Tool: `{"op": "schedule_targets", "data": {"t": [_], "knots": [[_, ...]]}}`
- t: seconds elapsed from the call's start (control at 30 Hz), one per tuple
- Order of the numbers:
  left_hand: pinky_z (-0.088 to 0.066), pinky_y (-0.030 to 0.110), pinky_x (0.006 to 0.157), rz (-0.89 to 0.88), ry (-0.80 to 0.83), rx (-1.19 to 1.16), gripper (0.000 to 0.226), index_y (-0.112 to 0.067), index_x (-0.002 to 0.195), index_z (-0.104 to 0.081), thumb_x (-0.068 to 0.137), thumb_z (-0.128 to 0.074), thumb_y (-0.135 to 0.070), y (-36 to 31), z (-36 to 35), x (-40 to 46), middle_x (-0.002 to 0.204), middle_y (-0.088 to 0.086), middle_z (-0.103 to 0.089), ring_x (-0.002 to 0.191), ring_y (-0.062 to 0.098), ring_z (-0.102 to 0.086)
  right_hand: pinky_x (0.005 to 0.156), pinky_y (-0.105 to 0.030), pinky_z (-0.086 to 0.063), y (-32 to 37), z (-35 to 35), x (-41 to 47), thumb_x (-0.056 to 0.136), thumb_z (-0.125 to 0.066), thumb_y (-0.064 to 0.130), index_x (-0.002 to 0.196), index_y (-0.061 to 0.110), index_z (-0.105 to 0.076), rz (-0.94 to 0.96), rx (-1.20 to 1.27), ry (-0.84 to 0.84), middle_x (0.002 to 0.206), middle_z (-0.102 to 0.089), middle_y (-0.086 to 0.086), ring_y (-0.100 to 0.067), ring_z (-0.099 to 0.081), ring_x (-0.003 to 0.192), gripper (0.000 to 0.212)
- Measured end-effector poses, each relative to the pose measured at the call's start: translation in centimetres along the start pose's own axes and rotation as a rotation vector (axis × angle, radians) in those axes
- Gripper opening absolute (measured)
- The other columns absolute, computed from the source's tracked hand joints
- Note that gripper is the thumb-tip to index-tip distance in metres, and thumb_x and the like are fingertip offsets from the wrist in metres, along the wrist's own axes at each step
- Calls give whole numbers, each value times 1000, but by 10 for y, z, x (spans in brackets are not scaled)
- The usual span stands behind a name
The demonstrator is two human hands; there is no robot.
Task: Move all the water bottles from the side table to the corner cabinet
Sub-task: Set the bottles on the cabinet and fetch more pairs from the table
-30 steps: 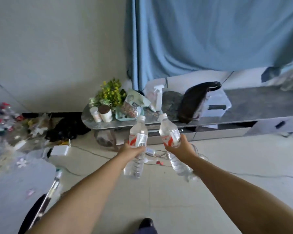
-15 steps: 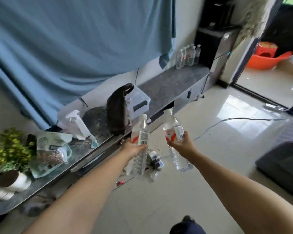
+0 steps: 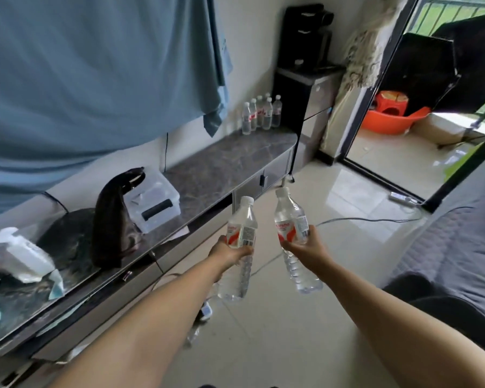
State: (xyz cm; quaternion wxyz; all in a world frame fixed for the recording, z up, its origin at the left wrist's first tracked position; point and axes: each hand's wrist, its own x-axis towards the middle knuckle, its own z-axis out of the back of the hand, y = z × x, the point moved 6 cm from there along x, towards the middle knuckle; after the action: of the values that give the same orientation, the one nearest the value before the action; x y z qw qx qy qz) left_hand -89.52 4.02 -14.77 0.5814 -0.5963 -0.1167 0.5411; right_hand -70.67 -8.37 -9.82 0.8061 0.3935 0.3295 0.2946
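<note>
My left hand [image 3: 230, 254] grips a clear water bottle [image 3: 240, 233] with a red and white label, held upright above the floor. A second, matching water bottle [image 3: 290, 228] is gripped by my right hand [image 3: 305, 249] and leans slightly left. Both have white caps. Far ahead, several more water bottles [image 3: 261, 113] stand in a cluster at the far end of the long grey cabinet top [image 3: 224, 166], beside a dark tall cabinet [image 3: 303, 102] in the corner.
A white plastic box [image 3: 154, 203], a dark curved object [image 3: 109, 214] and a white spray bottle [image 3: 17, 256] lie on the near part of the low cabinet. Cables cross the tiled floor [image 3: 347, 219]. A dark sofa [image 3: 459, 247] stands at the right. A balcony door opens beyond.
The view has swung right, from the cluttered left end of the low cabinet towards the corner with the bottle cluster. Both hands still carry their bottles, now nearer that far end.
</note>
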Motion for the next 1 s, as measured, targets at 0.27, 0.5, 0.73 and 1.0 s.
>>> {"op": "schedule_targets", "data": {"t": [0.27, 0.5, 0.73, 1.0], "knots": [[-57, 47, 87, -60, 89, 34, 68, -10, 121, -56, 62, -82, -31, -88, -88, 84, 108, 15, -69, 93, 32, -69, 72, -31, -47, -5, 73, 108, 75, -80, 42, 108, 21, -46, -2, 34, -45, 94, -62, 3, -18, -62, 85, 51], [-55, 37, 84, -86, 85, -11, 58, -5, 125, -55, 74, -81, -17, -165, -116, 208, 115, 18, -67, 95, 30, -66, 64, -23, -48, 14, 114, 235, 75, -80, 34, 109, 23, -45, 2, 36, -16, 96, -60, 5, -11, -60, 83, 51], [-53, 28, 63, -93, 97, -8, 44, -2, 116, -62, 76, -78, -9, -256, -134, 307, 84, 5, -68, 70, 20, -63, 82, -36, -52, 44, 156, 350, 75, -79, 37, 108, 23, -44, -43, 10, -41, 100, -62, 2, -20, -62, 91, 50], [-53, 27, 70, -88, 42, 3, 45, -9, 116, -59, 75, -79, -11, -330, -160, 412, 99, 8, -69, 81, 18, -65, 85, -37, -54, 68, 190, 490, 76, -80, 33, 112, 20, -46, -28, 39, 2, 104, -64, -2, -20, -63, 92, 51]]}}
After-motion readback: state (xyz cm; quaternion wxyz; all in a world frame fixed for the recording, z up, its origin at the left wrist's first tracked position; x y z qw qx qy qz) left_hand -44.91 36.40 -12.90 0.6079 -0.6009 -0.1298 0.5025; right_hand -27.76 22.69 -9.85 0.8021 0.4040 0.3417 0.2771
